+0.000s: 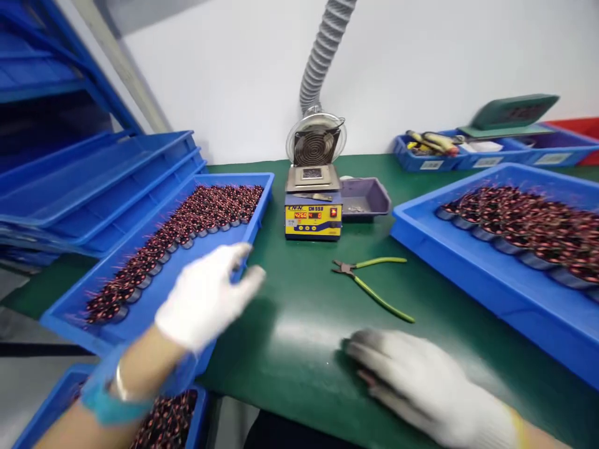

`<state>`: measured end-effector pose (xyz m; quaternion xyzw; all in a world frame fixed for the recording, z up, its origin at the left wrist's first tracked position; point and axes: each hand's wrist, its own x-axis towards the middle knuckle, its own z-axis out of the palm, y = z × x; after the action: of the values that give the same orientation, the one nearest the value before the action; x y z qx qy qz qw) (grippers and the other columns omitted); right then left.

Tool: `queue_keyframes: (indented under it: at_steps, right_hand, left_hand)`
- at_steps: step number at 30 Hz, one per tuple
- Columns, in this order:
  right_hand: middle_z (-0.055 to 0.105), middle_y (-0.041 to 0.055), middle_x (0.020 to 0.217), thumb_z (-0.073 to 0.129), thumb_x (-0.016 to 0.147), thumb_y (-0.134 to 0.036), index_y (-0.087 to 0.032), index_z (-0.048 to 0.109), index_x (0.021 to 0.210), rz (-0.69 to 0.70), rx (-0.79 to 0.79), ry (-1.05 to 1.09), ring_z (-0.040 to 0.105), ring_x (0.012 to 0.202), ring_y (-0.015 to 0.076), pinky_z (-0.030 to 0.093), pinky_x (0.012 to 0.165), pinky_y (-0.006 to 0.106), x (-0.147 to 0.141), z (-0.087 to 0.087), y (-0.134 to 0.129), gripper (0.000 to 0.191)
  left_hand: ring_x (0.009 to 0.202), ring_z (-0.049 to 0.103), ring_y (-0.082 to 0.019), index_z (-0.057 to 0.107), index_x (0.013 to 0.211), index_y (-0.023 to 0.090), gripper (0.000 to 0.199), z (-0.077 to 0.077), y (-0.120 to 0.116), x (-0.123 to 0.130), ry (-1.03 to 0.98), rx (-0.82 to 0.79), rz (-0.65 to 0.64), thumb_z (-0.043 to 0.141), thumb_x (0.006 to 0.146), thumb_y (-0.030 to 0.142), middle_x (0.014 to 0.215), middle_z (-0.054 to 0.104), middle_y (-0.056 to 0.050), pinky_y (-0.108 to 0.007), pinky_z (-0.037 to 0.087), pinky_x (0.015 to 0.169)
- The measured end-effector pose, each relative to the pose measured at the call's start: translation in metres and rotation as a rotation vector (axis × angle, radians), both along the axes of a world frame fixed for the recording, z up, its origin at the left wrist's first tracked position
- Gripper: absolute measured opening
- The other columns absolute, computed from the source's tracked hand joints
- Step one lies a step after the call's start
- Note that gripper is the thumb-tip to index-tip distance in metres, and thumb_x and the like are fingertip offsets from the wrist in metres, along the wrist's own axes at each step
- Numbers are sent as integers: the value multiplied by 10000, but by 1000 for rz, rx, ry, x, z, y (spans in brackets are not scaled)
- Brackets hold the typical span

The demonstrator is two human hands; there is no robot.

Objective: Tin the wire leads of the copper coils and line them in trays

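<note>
My left hand [210,293], in a white glove, is over the right side of a blue tray [187,268]. Its thumb and fingers are apart, with nothing between them. Rows of small round parts with dark tops and pinkish wire ends [187,224] fill the tray's far and left side. Low over the green table, my right hand [416,380], in a white glove with greyed fingertips, is blurred. Its fingers stretch leftward and I see nothing held in them. Between and beyond my hands lie side cutters [369,274] with green handles, jaws pointing left.
A yellow-fronted solder pot [313,215] stands at the back under a grey exhaust hose [325,56], beside a purple bin [367,196]. Another blue tray of parts [440,249] is at right. Small blue bins [430,163] line the wall. A lower-left tray [199,418] holds more parts.
</note>
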<state>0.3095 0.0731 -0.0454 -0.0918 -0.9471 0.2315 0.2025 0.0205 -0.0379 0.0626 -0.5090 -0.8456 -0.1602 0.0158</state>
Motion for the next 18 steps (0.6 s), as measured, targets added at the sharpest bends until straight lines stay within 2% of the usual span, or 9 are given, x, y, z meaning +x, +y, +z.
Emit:
queue_keyframes:
  at_steps: [2,4,7,10,13,16,18]
  right_hand:
    - [636,103,989,446,857,-272,-233,569,1119,144,39,-46,607,825,177,474,686,289,-42,-1,-10,292]
    - [625,87,1006,446,832,-250,-205,544,1128,168,78,-72,592,809,172,454,663,281,-74,-4,-12,315]
    - [620,65,1003,501,778,-246,-200,533,1132,124,101,-87,573,782,172,422,642,276,-100,-9,-11,358]
    - [615,61,1012,524,757,-244,-201,529,1139,96,80,-88,566,777,177,415,645,285,-106,-11,-12,384]
    - [608,64,1026,521,757,-242,-201,526,1142,85,64,-82,569,792,178,421,656,289,-104,-12,-13,387]
    - [610,63,1014,524,756,-252,-201,525,1142,86,57,-75,573,789,178,427,654,289,-103,-14,-12,390]
    - [613,61,1007,531,754,-264,-202,527,1140,88,45,-67,578,787,177,431,653,288,-102,-15,-11,392]
  left_hand:
    - [1033,610,-311,581,1182,193,583,-8,14,-60,11,-126,260,582,709,533,1143,650,-107,-412,463,893]
    - [1032,601,-370,631,1077,132,613,-22,23,-112,-67,-225,464,656,617,537,1093,659,-176,-434,467,860]
    - [1034,599,-377,648,1015,93,609,-45,26,-156,-95,-218,528,677,587,526,1075,657,-220,-422,472,838]
    - [1052,581,-402,636,1014,52,651,-63,25,-166,-85,-150,594,617,626,575,1097,630,-271,-460,465,827]
    - [1046,579,-409,630,1011,44,629,-72,28,-165,-95,-64,654,559,672,570,1097,621,-288,-482,458,814]
    - [988,608,-377,649,943,81,534,-72,32,-165,-129,21,667,573,666,531,1015,662,-243,-447,468,790]
    - [904,632,-345,655,879,97,498,-67,35,-163,-156,83,652,592,644,532,915,685,-199,-414,481,754]
